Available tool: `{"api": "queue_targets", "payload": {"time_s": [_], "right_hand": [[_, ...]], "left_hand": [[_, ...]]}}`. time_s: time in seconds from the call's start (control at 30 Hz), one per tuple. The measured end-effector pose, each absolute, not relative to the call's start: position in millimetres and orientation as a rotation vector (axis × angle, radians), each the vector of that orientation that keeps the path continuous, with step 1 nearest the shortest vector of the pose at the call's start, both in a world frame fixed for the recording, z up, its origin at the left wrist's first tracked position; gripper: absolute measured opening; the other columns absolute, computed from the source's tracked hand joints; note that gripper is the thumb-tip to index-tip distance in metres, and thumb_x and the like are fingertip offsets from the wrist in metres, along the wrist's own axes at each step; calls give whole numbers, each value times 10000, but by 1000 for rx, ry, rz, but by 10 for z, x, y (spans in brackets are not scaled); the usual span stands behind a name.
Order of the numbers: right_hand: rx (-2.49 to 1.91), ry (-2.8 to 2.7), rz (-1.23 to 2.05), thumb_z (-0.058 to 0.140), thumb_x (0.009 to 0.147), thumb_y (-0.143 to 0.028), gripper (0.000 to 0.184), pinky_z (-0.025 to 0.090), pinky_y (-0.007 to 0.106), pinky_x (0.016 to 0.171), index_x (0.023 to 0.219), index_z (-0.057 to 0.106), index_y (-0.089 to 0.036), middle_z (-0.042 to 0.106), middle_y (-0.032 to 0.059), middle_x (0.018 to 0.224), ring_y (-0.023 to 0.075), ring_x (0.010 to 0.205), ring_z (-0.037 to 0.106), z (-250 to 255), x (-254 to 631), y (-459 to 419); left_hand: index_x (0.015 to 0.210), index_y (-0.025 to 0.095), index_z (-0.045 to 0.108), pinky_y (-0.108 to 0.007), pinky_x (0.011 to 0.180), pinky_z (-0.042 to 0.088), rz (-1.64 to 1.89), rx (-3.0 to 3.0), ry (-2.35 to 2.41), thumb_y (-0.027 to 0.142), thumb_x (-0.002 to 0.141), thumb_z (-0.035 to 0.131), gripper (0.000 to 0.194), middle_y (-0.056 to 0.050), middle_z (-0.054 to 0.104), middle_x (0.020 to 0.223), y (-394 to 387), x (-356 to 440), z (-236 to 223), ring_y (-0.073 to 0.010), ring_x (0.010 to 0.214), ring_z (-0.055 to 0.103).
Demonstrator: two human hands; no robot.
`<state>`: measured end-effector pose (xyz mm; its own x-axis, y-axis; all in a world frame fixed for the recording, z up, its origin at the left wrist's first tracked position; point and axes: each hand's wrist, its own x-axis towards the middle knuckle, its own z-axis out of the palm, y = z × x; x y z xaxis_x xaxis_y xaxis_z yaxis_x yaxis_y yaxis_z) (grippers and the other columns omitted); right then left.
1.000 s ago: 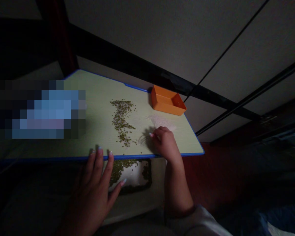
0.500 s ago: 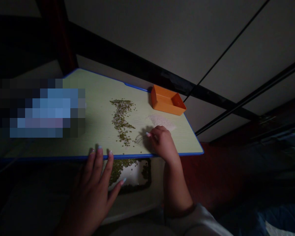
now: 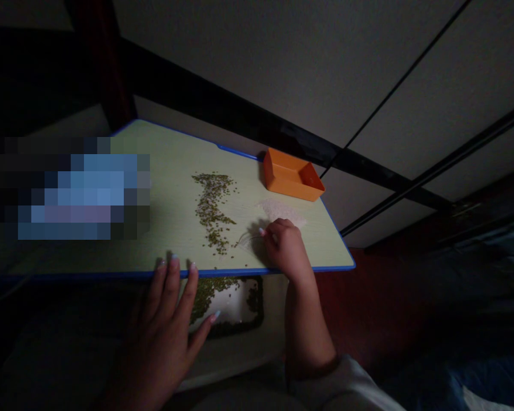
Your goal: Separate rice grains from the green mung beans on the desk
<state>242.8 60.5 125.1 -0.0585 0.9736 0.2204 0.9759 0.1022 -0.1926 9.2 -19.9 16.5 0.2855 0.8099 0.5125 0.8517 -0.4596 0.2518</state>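
Small green seeds (image 3: 208, 208), flecked with pale bits, are strewn in a ragged strip across the middle of the board (image 3: 167, 148); a pale heap (image 3: 281, 210) is spread to their right, before the orange box (image 3: 290, 189). The left hand (image 3: 167, 319) is laid open, fingers spread, at the near edge. The right hand (image 3: 285, 245) is curled just beside the heap; whether anything is gripped cannot be told.

No legible text, labels or numbers, as far as dimness allows
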Motion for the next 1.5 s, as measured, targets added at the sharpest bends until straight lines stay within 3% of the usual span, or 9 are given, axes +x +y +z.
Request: {"api": "queue_targets", "payload": {"time_s": [0.47,1.03,1.27,1.5], "right_hand": [[-2010,-2052,-7,568,1015,-195,223,410,327,822,874,740,-172,725,116,967,231,943,615,1260,2415,670],[-1770,-2169,99,585,996,-191,202,415,334,820,841,715,-193,694,94,930,233,918,588,1285,2430,665],[-1722,-2141,128,570,997,-199,218,436,350,835,819,695,-202,674,86,917,240,931,604,1276,2486,604],[-1746,-2176,107,573,987,-191,207,428,350,826,829,706,-199,681,90,918,239,919,598,1275,2439,604]], "left_hand": [[1678,243,-46,-676,1208,340,-923,-2493,-1611,475,999,415,853,-110,-85,1800,-214,73,145,-452,1633,124],[1681,218,22,-678,1223,327,-902,-2506,-1601,493,990,458,862,-186,22,1794,-203,41,115,-452,1632,130],[1678,243,-40,-692,1180,394,-866,-2499,-1621,472,996,450,870,-192,53,1791,-220,34,144,-450,1629,158],[1680,220,-39,-743,1096,457,-898,-2476,-1586,458,999,428,858,-231,85,1778,-215,44,153,-510,1596,221]]}}
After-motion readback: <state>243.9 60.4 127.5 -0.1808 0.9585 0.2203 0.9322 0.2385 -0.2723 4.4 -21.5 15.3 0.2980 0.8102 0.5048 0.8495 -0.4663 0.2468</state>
